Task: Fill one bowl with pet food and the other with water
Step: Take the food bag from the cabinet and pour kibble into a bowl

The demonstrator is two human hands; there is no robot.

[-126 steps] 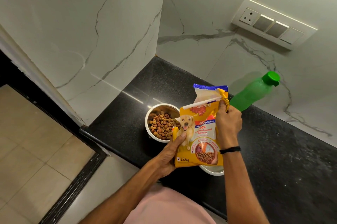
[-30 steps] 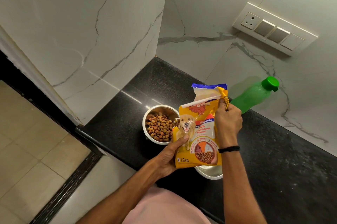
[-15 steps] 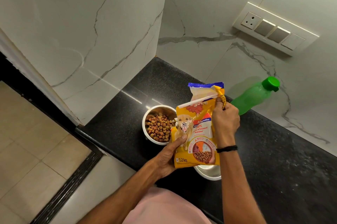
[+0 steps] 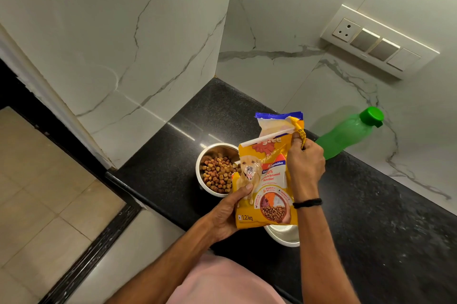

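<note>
Nearest to us, the left hand (image 4: 226, 217) holds the lower left edge of the yellow pet food bag (image 4: 265, 194), its fingers (image 4: 244, 189) curled around the side with the thumb on the printed front. The bag is upright above the black tabletop (image 4: 376, 234). Under its bottom edge we see the rim of a steel bowl (image 4: 283, 238), mostly hidden. The right hand (image 4: 306, 167), with a dark band (image 4: 308, 203) on its wrist, grips the bag's upper right corner, fingers (image 4: 296, 137) pinching a yellow torn strip. Just left of the bag stands a second steel bowl (image 4: 200, 167) with brown kibble (image 4: 216, 175) inside. Farther back, a capped green bottle (image 4: 346, 139) stands by the marble wall (image 4: 284, 19), below a switch plate (image 4: 378, 41).
</note>
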